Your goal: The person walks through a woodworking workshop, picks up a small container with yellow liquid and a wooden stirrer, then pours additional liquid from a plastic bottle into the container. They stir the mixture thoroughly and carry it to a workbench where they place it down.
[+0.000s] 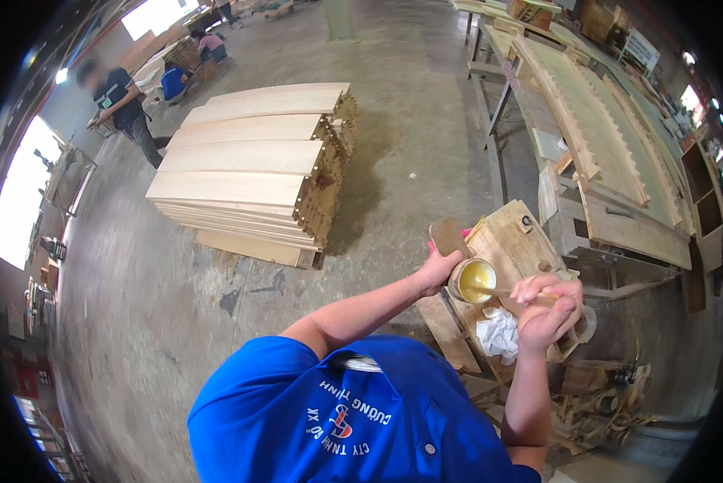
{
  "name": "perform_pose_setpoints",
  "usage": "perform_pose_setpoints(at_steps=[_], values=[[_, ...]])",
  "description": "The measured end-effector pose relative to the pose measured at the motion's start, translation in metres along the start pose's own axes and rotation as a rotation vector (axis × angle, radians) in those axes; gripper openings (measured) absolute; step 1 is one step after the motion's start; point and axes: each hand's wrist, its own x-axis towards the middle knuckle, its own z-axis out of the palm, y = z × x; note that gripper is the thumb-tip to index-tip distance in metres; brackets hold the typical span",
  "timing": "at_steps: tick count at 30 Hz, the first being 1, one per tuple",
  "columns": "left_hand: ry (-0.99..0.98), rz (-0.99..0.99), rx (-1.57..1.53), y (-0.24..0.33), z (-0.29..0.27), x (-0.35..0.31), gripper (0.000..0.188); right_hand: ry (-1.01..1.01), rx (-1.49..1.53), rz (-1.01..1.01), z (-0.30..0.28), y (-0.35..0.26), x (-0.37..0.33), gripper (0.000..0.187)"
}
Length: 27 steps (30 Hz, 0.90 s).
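Observation:
My left hand (438, 270) is closed at the left side of a round cup (455, 283) with yellow liquid (479, 278) inside. Right above that hand sits a flat brown paddle-like piece (448, 237) with pink showing at its edges; whether the same fingers hold it is hard to tell. Between the fingers of my right hand (548, 312) is a thin wooden stick (502, 293), its far end dipping into the cup. A crumpled white cloth or paper (498, 333) lies just below the cup.
A worn wooden bench top (506, 238) lies under and beyond my hands. Curved pale boards (236, 157) are stacked on the floor ahead left. Long tables with toothed wooden strips (611, 121) stand at the right. A person (124, 105) stands far left; others crouch behind.

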Motion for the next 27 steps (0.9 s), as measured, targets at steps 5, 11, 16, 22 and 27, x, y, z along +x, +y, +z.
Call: perform_pose_setpoints(at_steps=[5, 11, 16, 22, 27], values=[[-0.022, -0.001, 0.062, -0.001, 0.0, -0.005, 0.05, -0.01, 0.095, -0.027, 0.014, 0.001, -0.002, 0.042], [0.045, -0.086, 0.043, -0.008, -0.004, 0.001, 0.044, 0.048, -0.026, -0.041, 0.012, 0.002, -0.001, 0.041], [0.099, 0.047, -0.011, -0.007, -0.001, 0.004, 0.028, -0.015, 0.123, 0.019, 0.014, 0.0, -0.008, 0.042], [-0.016, -0.006, 0.087, -0.004, -0.005, 0.008, 0.046, 0.045, 0.023, -0.055, 0.013, 0.005, 0.008, 0.042], [0.054, 0.007, -0.006, -0.001, -0.006, 0.007, 0.046, -0.01, 0.019, 0.058, 0.012, -0.002, 0.0, 0.039]])
